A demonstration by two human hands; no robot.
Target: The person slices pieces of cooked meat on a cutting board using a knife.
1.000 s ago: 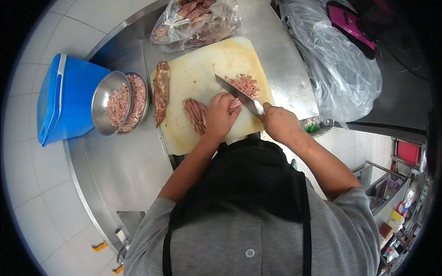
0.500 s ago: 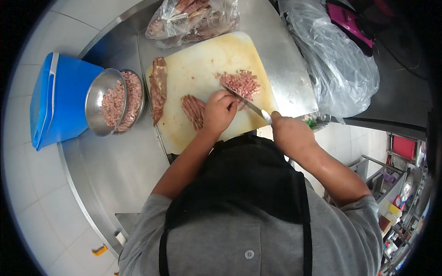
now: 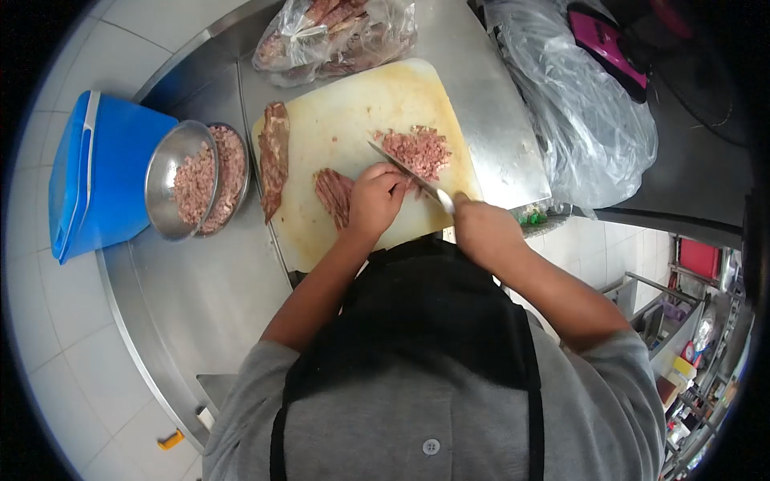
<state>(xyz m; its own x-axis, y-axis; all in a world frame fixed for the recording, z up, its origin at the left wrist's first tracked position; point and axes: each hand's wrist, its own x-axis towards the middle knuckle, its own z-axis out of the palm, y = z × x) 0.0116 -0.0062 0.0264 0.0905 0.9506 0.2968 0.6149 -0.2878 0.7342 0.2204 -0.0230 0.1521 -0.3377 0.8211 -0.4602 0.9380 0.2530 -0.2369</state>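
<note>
the right hand (image 3: 486, 232) clamped the knife (image 3: 412, 175), lying diagonally, tip forward-left; the left hand (image 3: 375, 199) curled beside it, finger grip unclear.

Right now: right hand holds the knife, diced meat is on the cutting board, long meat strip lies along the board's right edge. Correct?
No: the long meat strip lies along the left edge of the cutting board, not its right, as the head view shows. The rest stands: the right hand holds the knife, and the diced meat is on the board.

Knife handle (image 3: 446, 200) — mostly hidden by the right hand (image 3: 488, 234); meat bag (image 3: 353, 44) — cropped above.
</note>
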